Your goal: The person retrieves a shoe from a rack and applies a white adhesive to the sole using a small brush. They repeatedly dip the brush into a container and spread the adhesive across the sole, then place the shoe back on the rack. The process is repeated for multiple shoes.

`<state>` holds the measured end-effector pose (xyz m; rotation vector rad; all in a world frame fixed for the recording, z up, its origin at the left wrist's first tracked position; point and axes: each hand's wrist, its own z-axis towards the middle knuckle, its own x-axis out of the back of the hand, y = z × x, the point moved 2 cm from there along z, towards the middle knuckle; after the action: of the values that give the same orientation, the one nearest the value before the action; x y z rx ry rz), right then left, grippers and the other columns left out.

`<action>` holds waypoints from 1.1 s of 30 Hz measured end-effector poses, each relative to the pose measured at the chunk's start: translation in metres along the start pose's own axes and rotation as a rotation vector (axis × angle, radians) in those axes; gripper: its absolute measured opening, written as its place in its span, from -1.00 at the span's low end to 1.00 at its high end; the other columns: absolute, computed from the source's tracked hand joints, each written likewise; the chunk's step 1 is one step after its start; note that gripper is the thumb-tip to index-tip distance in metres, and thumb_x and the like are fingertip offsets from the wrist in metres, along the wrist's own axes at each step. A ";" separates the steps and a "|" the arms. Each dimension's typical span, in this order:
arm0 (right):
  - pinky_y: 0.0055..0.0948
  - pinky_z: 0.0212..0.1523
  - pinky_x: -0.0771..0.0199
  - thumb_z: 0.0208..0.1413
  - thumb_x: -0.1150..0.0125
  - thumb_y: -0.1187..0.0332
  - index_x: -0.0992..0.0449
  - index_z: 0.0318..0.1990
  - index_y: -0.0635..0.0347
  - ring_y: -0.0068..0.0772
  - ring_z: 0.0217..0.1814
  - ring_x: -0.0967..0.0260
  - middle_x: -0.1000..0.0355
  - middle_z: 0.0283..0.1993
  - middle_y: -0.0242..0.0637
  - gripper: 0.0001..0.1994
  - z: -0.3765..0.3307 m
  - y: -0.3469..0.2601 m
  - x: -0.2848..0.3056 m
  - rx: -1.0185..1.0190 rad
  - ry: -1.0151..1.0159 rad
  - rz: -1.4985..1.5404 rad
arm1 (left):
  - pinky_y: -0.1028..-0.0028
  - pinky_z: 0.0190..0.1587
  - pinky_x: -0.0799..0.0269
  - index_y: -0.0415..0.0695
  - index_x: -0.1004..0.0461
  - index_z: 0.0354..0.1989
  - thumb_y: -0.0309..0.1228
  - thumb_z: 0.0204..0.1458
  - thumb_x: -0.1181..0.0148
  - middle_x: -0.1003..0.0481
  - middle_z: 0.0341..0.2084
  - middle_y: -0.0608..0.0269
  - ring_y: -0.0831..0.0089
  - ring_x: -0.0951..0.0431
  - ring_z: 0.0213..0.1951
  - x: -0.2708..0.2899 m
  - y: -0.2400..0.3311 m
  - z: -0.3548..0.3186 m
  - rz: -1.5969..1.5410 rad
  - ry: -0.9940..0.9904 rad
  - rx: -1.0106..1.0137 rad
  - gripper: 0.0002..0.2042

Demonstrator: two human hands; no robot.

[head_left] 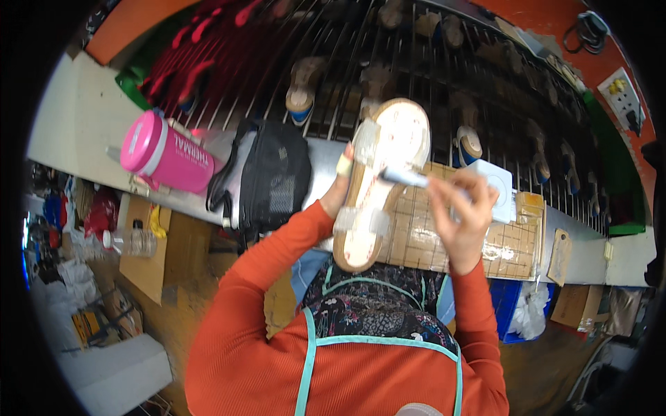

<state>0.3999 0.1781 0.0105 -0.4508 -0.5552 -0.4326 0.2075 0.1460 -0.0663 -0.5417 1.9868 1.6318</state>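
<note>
Apparently brushing is in hand: the left hand (338, 192) clasps the sandal (370, 191) at the bench (320, 166), the right hand (463, 208) pinches a brush (411, 179) over it, and the next stroke likely needs steady support.

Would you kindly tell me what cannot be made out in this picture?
In the head view:
- Left hand: most fingers hidden behind the sandal.
- Brush: bristles blurred.
- White box: partly covered by the right hand.
- Far sandals: too small and dark.
</note>
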 end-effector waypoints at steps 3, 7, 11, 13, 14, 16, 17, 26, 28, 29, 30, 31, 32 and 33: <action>-0.38 -0.17 0.04 -0.15 -0.41 0.37 -0.66 -0.26 -0.04 -0.53 -0.33 -0.31 -0.42 -0.27 -0.42 -0.78 0.038 0.022 -0.013 -0.102 0.123 -0.087 | 0.40 0.14 -0.41 -0.18 -0.05 0.36 0.40 0.09 0.40 -0.34 0.17 0.03 0.34 -0.45 0.12 -0.003 0.008 -0.009 0.017 -0.006 -0.034 -0.09; -0.40 -0.13 0.03 -0.18 -0.44 0.39 -0.67 -0.28 0.02 -0.52 -0.32 -0.35 -0.40 -0.29 -0.40 -0.78 0.041 -0.006 -0.025 0.032 0.112 -0.044 | 0.37 0.09 -0.45 -0.16 -0.07 0.35 0.38 0.08 0.27 -0.34 0.17 0.02 0.30 -0.49 0.06 0.015 0.038 -0.022 -0.178 0.048 -0.049 -0.11; -0.54 -0.22 -0.32 -0.11 -0.37 0.55 -0.65 -0.31 0.27 -0.51 -0.27 -0.36 -0.35 -0.22 -0.27 -0.85 0.031 0.002 -0.027 -0.415 -0.001 0.533 | 0.07 -0.05 -0.51 -0.20 -0.18 0.27 0.28 0.09 0.13 -0.36 0.07 -0.19 -0.03 -0.53 -0.10 0.072 0.089 -0.025 -0.840 -0.189 -0.026 -0.19; -0.61 -0.29 -0.38 -0.07 -0.33 0.58 -0.64 -0.30 0.33 -0.52 -0.27 -0.34 -0.33 -0.19 -0.23 -0.86 0.027 0.014 -0.033 -0.443 0.038 0.542 | 0.00 -0.08 -0.51 -0.24 -0.21 0.23 0.24 0.11 0.13 -0.38 0.02 -0.24 -0.10 -0.52 -0.11 0.121 0.118 -0.010 -0.606 -0.116 -0.223 -0.23; -0.57 -0.25 -0.37 -0.06 -0.33 0.56 -0.64 -0.30 0.32 -0.50 -0.26 -0.33 -0.33 -0.22 -0.25 -0.87 0.022 0.020 -0.036 -0.486 0.033 0.530 | -0.11 0.08 -0.31 -0.17 -0.31 0.17 0.12 0.13 0.09 -0.43 -0.01 -0.15 -0.06 -0.51 -0.18 0.150 0.128 -0.008 -0.501 -0.007 -0.202 -0.37; -0.54 -0.23 -0.37 -0.06 -0.33 0.53 -0.64 -0.30 0.31 -0.45 -0.24 -0.32 -0.35 -0.27 -0.26 -0.87 0.013 0.030 -0.047 -0.540 0.017 0.566 | -0.04 -0.01 -0.35 -0.12 -0.40 0.05 0.14 0.13 0.10 -0.48 -0.12 -0.10 0.02 -0.50 -0.26 0.210 0.147 0.014 -0.457 0.044 -0.317 -0.42; -0.53 -0.22 -0.37 -0.06 -0.34 0.53 -0.64 -0.30 0.31 -0.44 -0.23 -0.32 -0.35 -0.29 -0.27 -0.87 0.008 0.034 -0.053 -0.576 0.008 0.594 | 0.05 -0.08 -0.37 -0.05 -0.43 0.01 0.20 0.10 0.10 -0.50 -0.15 0.00 0.09 -0.50 -0.27 0.243 0.154 0.029 -0.535 0.175 -0.362 -0.42; -0.53 -0.22 -0.42 0.09 -0.26 0.46 -0.59 -0.24 0.32 -0.44 -0.25 -0.39 -0.39 -0.32 -0.29 -0.87 0.037 0.037 -0.158 -0.605 -0.206 0.866 | 0.00 -0.16 -0.48 -0.02 -0.38 0.10 0.21 0.12 0.27 -0.51 -0.07 0.04 0.05 -0.52 -0.10 0.421 0.197 0.085 -0.523 0.544 -0.103 -0.38; -0.43 -0.28 -0.31 0.27 -0.04 0.26 -0.57 -0.23 0.29 -0.40 -0.34 -0.31 -0.28 -0.40 -0.23 -0.73 0.057 0.030 -0.200 -0.440 -0.364 0.650 | -0.04 -0.17 -0.51 -0.02 -0.36 0.13 0.21 0.13 0.30 -0.50 -0.05 0.02 0.02 -0.53 -0.05 0.415 0.202 0.079 -0.617 0.581 -0.160 -0.36; -0.18 -0.19 -0.32 0.30 0.07 0.22 -0.49 -0.32 0.27 0.00 -0.29 -0.35 -0.35 -0.36 -0.02 -0.69 0.067 0.024 -0.226 -0.442 -0.384 0.625 | -0.06 -0.10 -0.46 -0.02 -0.36 0.14 0.21 0.11 0.31 -0.48 -0.01 0.00 0.01 -0.49 0.00 0.404 0.205 0.076 -0.683 0.553 -0.240 -0.35; -0.10 -0.18 -0.33 0.31 0.13 0.21 -0.43 -0.26 0.26 0.11 -0.25 -0.34 -0.34 -0.32 0.04 -0.70 0.077 0.016 -0.253 -0.418 -0.430 0.499 | -0.07 -0.03 -0.41 -0.02 -0.36 0.14 0.20 0.10 0.32 -0.46 0.02 -0.02 -0.01 -0.46 0.05 0.388 0.209 0.072 -0.751 0.517 -0.319 -0.35; -0.03 -0.15 -0.35 0.29 0.10 0.09 -0.40 -0.21 0.30 0.16 -0.17 -0.35 -0.35 -0.26 0.09 -0.62 0.085 0.005 -0.277 -0.352 -0.365 0.431 | -0.08 0.05 -0.37 -0.02 -0.36 0.15 0.20 0.09 0.34 -0.43 0.06 -0.03 -0.02 -0.42 0.10 0.369 0.214 0.064 -0.823 0.522 -0.387 -0.34; 0.00 -0.10 -0.38 0.22 0.04 -0.07 -0.41 -0.20 0.35 0.20 -0.07 -0.35 -0.37 -0.20 0.15 -0.48 0.095 0.001 -0.305 -0.462 -0.537 0.379 | -0.07 0.12 -0.30 -0.03 -0.36 0.16 0.19 0.08 0.31 -0.38 0.12 -0.05 -0.03 -0.37 0.16 0.343 0.221 0.061 -0.926 0.367 -0.388 -0.34; 0.02 -0.07 -0.40 0.08 -0.03 -0.25 -0.40 -0.14 0.42 0.23 -0.02 -0.36 -0.38 -0.13 0.19 -0.30 0.101 -0.007 -0.328 -0.460 -0.577 0.232 | -0.06 0.19 -0.23 -0.04 -0.36 0.16 0.19 0.07 0.28 -0.33 0.18 -0.07 -0.03 -0.31 0.21 0.314 0.229 0.057 -1.046 0.239 -0.369 -0.33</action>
<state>0.1047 0.3113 -0.1021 -1.0888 -0.9518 -0.1977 -0.1706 0.2515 -0.0888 -1.6308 1.1207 1.2317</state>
